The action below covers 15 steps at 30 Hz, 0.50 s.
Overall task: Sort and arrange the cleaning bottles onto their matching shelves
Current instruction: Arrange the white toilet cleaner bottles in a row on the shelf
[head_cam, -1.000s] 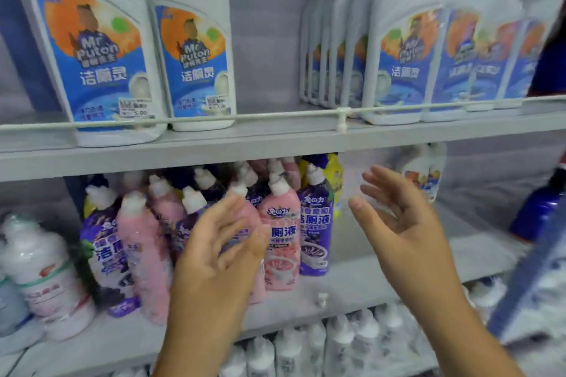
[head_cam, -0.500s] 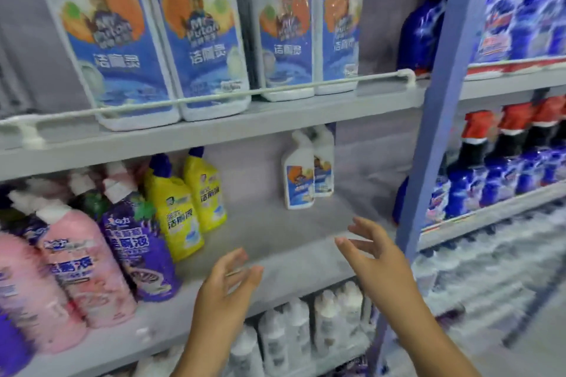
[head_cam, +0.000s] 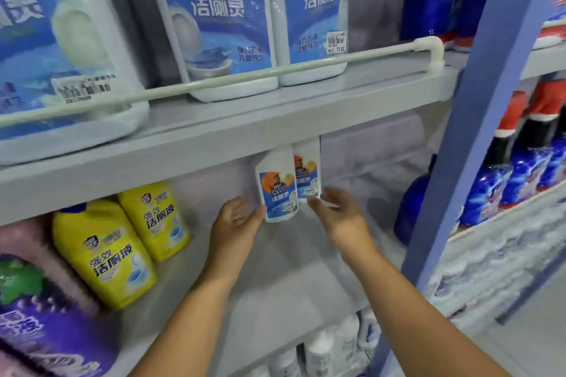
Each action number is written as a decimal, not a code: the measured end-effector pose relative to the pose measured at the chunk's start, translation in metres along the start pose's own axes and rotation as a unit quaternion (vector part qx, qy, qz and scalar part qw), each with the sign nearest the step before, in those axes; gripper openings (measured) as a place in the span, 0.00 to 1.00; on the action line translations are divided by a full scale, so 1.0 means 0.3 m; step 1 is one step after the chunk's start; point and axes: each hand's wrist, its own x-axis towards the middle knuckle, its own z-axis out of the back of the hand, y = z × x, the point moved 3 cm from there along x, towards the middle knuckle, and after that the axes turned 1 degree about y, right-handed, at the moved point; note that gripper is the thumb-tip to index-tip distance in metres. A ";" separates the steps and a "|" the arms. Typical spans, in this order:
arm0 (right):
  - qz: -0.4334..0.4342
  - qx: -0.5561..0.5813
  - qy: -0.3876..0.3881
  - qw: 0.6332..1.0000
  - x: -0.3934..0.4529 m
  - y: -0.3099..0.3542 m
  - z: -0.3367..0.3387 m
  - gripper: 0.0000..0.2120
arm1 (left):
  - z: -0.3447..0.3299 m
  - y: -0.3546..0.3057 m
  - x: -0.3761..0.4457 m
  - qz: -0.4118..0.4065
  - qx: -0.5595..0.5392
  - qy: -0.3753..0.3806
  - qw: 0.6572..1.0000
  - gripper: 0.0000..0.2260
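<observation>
Two small white plastic bottles with blue-orange labels (head_cam: 277, 187) stand upright at the back of the grey middle shelf (head_cam: 306, 272), long axes vertical, labels facing outward. Both hands have advanced from mid-air: left hand (head_cam: 235, 223) touches the nearer bottle, right hand (head_cam: 340, 211) spread beside the other. Judged: retrieval for re-shelving imminent.

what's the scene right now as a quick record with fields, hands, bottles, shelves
left hand: open, at the left side of the front small white bottle
right hand: open, beside the rear small white bottle
middle shelf: also two yellow bottles at left
upper shelf: large white bottles behind a rail
grasp: not yet closed
</observation>
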 end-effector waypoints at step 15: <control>0.010 -0.059 -0.010 0.998 0.381 -0.028 -0.079 0.14 | -0.098 0.029 0.299 0.067 0.030 0.199 0.977 0.07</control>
